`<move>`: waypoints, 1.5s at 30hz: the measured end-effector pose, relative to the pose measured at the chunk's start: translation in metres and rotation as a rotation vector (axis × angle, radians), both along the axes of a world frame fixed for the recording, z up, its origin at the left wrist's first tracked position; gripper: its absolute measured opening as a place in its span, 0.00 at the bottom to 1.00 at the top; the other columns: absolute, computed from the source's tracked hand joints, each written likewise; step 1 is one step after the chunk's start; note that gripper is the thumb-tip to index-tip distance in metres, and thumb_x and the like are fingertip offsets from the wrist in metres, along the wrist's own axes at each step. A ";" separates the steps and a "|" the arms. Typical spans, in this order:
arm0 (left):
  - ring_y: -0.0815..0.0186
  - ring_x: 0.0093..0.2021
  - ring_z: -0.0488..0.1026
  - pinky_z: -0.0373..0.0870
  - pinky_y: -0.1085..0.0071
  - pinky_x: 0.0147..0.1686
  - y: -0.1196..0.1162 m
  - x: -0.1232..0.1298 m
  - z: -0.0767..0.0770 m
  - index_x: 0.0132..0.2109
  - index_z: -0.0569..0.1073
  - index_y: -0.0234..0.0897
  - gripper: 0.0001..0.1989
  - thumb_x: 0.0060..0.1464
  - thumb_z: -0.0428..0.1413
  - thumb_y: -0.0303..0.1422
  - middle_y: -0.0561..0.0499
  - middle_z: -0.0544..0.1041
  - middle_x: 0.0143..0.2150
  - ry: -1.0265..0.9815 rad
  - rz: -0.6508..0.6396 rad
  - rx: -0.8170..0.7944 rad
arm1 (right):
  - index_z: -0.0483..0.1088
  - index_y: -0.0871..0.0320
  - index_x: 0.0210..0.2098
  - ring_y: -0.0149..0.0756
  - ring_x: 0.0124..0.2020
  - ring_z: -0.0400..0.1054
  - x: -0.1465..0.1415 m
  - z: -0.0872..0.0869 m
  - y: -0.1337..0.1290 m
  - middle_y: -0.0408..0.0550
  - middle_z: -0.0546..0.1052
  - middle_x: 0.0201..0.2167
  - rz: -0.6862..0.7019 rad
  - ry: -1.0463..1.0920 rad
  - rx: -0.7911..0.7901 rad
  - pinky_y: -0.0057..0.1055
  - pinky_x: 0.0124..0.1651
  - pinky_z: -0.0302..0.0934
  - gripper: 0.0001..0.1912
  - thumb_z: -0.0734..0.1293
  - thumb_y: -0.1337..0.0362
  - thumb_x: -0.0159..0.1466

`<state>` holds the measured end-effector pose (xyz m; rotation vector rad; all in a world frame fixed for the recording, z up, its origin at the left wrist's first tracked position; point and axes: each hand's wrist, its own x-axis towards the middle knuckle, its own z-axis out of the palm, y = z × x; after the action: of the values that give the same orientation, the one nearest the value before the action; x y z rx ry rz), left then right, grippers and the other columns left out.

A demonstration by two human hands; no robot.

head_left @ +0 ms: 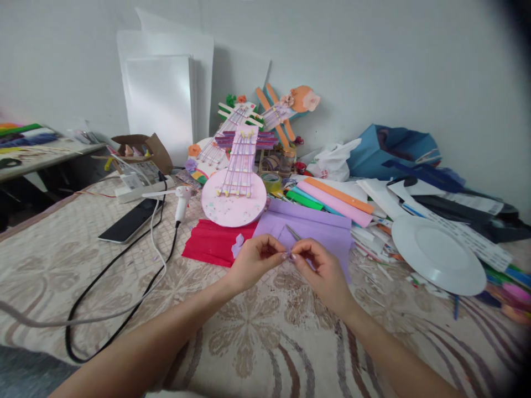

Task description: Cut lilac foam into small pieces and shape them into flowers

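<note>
1. Purple piece point(289, 255), tiny and mostly hidden, sits between the two hands above the front of the table point(249, 345), near the lower edge of the purple crepe sheet point(327, 228). With so little to hold, it could slip or tear if the two sides pull unevenly.

2. The left hand point(258, 255) and right hand point(322, 271) nearly meet; thumb and forefinger of each are closed, seemingly pinching the piece from either side. Its exact shape cannot be told, and a crowded grip could crush or crease it.

3. Just beyond the fingers, a pointed metal tool point(293, 232) lies over the purple crepe sheet. A forward knock might shift it, or its tip might snag the paper.

4. To the left, a lilac paper flower point(238, 246) lies on the red crepe paper point(207, 243), near the left wrist; a careless sweep of that arm could flatten it.

5. Behind stands a pink paper instrument point(233, 207), which a bump could topple.

6. Farther left, a white corded tool point(181, 205), apparently a glue gun, trails a black cord point(143, 296) in a loop; an arm catching it could drag the tool.
</note>
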<state>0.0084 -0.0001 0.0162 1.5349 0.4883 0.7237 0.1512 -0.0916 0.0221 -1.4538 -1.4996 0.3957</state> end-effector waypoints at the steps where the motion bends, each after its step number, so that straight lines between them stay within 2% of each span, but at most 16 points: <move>1: 0.71 0.29 0.68 0.65 0.74 0.31 0.000 0.000 0.000 0.31 0.69 0.30 0.10 0.46 0.59 0.33 0.50 0.71 0.29 -0.002 0.008 -0.002 | 0.65 0.57 0.33 0.34 0.33 0.66 0.000 0.000 0.000 0.45 0.71 0.30 -0.001 0.002 0.000 0.31 0.37 0.60 0.03 0.61 0.69 0.61; 9: 0.70 0.30 0.69 0.65 0.72 0.33 0.000 0.000 0.000 0.30 0.69 0.30 0.10 0.45 0.60 0.34 0.50 0.72 0.28 -0.078 0.001 -0.101 | 0.64 0.56 0.36 0.33 0.34 0.65 -0.004 0.002 0.000 0.44 0.69 0.33 0.070 0.058 0.018 0.30 0.37 0.60 0.05 0.62 0.70 0.60; 14: 0.71 0.29 0.68 0.65 0.73 0.32 -0.001 0.000 0.001 0.30 0.70 0.30 0.10 0.44 0.61 0.33 0.51 0.72 0.28 -0.084 -0.009 -0.139 | 0.65 0.57 0.33 0.33 0.34 0.64 -0.003 0.002 0.000 0.44 0.69 0.31 0.030 0.051 0.006 0.30 0.37 0.59 0.03 0.61 0.69 0.61; 21: 0.72 0.28 0.68 0.65 0.73 0.32 -0.005 0.000 0.004 0.29 0.68 0.30 0.10 0.44 0.61 0.33 0.51 0.71 0.27 -0.063 0.011 -0.177 | 0.63 0.56 0.34 0.32 0.32 0.64 -0.007 0.000 -0.001 0.43 0.69 0.30 0.002 0.231 -0.051 0.28 0.36 0.60 0.01 0.62 0.68 0.61; 27: 0.73 0.28 0.68 0.66 0.74 0.31 -0.008 0.002 0.005 0.34 0.66 0.31 0.14 0.41 0.62 0.32 0.53 0.70 0.29 -0.121 0.022 -0.268 | 0.63 0.56 0.35 0.32 0.34 0.64 -0.009 -0.001 -0.001 0.43 0.68 0.31 0.010 0.296 -0.061 0.28 0.37 0.60 0.03 0.62 0.68 0.60; 38: 0.74 0.28 0.68 0.65 0.75 0.29 -0.007 0.002 0.006 0.34 0.66 0.31 0.14 0.41 0.62 0.31 0.53 0.69 0.28 -0.114 0.016 -0.276 | 0.63 0.56 0.36 0.31 0.32 0.64 -0.010 0.002 -0.001 0.43 0.68 0.32 0.074 0.381 -0.124 0.27 0.35 0.59 0.03 0.62 0.66 0.61; 45: 0.74 0.27 0.67 0.64 0.75 0.30 -0.006 0.002 0.003 0.34 0.65 0.32 0.15 0.41 0.62 0.32 0.53 0.69 0.28 -0.104 0.015 -0.244 | 0.64 0.58 0.30 0.30 0.27 0.61 -0.008 0.002 0.000 0.41 0.66 0.26 0.067 0.303 -0.173 0.27 0.30 0.56 0.05 0.62 0.63 0.60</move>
<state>0.0109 -0.0059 0.0193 1.2615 0.4915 0.7237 0.1427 -0.0915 0.0244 -1.4055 -1.2959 0.7683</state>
